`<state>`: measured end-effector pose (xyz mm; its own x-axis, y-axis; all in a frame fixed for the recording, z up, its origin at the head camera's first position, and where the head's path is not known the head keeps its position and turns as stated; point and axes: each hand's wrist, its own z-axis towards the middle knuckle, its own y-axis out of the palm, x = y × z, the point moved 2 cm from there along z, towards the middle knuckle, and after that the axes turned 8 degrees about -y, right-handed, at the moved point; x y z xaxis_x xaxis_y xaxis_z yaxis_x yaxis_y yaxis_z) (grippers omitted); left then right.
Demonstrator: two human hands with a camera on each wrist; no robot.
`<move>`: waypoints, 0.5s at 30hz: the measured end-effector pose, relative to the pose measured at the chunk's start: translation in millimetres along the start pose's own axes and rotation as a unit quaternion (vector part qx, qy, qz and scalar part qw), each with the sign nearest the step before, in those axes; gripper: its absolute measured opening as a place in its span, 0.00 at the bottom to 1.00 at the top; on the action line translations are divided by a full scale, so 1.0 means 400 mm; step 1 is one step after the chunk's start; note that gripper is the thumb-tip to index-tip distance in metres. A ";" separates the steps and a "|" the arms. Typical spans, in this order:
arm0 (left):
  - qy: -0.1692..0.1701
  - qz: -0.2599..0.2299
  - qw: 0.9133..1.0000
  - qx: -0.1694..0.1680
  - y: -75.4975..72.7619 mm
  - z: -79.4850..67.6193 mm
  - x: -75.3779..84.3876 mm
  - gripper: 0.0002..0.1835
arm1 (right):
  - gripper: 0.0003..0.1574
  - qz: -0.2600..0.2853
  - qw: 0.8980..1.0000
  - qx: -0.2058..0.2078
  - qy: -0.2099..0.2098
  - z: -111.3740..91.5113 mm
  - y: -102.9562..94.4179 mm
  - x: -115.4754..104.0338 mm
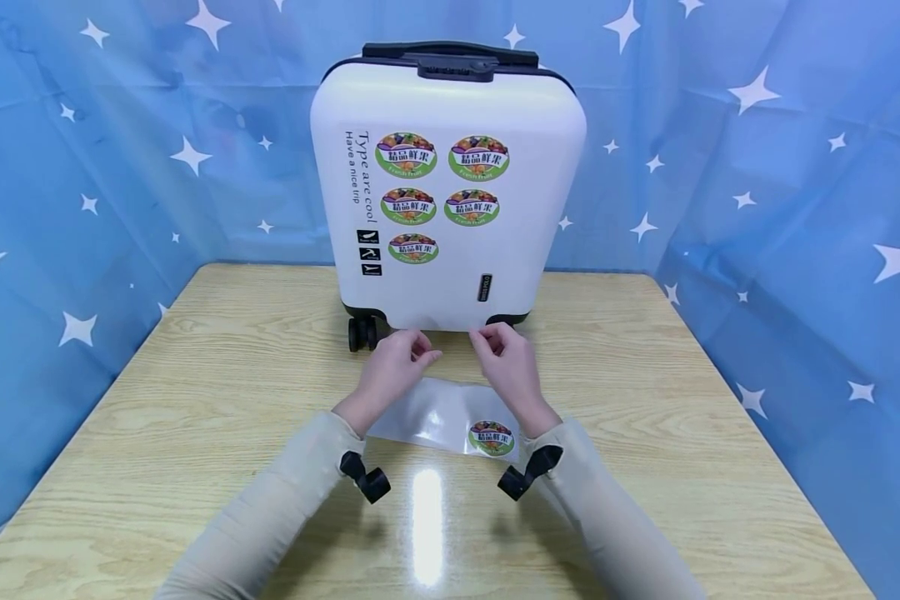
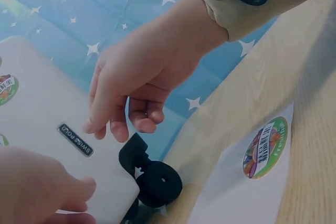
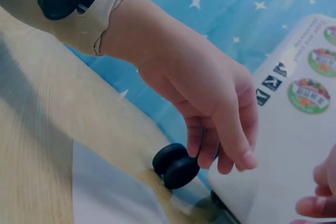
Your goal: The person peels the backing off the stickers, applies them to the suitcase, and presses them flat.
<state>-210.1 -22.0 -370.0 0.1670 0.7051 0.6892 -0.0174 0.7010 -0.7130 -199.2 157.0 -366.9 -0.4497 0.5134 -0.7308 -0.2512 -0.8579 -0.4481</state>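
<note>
A white suitcase (image 1: 517, 208) stands upright at the back of the table. Oval fruit stickers (image 1: 406, 155) are on its front, three in a left column and two in a right one. My left hand (image 1: 392, 367) hovers by its lower left edge, fingers loosely bent, nothing visible in them. Close to the lower right edge is my right hand (image 1: 512, 367), thumb near the fingertips; the left wrist view shows nothing held there. Below both hands lies a glossy white backing sheet (image 1: 420, 417) with one oval sticker (image 1: 491, 438) at its right end, partly beneath the right forearm.
The wooden table (image 1: 195, 433) is bordered by a blue curtain (image 1: 82, 192) with white stars at the back and sides. Black wheels (image 1: 362, 333) support the suitcase, and a black handle (image 1: 450, 52) tops it. Each wrist carries a small black camera (image 1: 366, 477).
</note>
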 end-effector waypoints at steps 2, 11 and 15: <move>0.006 0.020 1.000 -0.013 0.003 -0.008 0.004 0.10 | 0.10 -0.001 1.000 -0.013 0.014 -0.010 -0.008 0.002; 0.035 0.109 0.991 -0.066 0.022 -0.039 0.015 0.15 | 0.10 -0.047 0.993 -0.093 0.055 -0.054 -0.036 0.014; 0.043 0.135 0.986 -0.084 0.026 -0.053 0.023 0.17 | 0.09 -0.082 0.987 -0.127 0.047 -0.075 -0.041 0.019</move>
<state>-188.0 -10.6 -374.0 0.2617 0.8471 0.4625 0.0897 0.4558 -0.8855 -172.5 175.6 -380.4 -0.3363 0.6552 -0.6765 -0.0853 -0.7366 -0.6710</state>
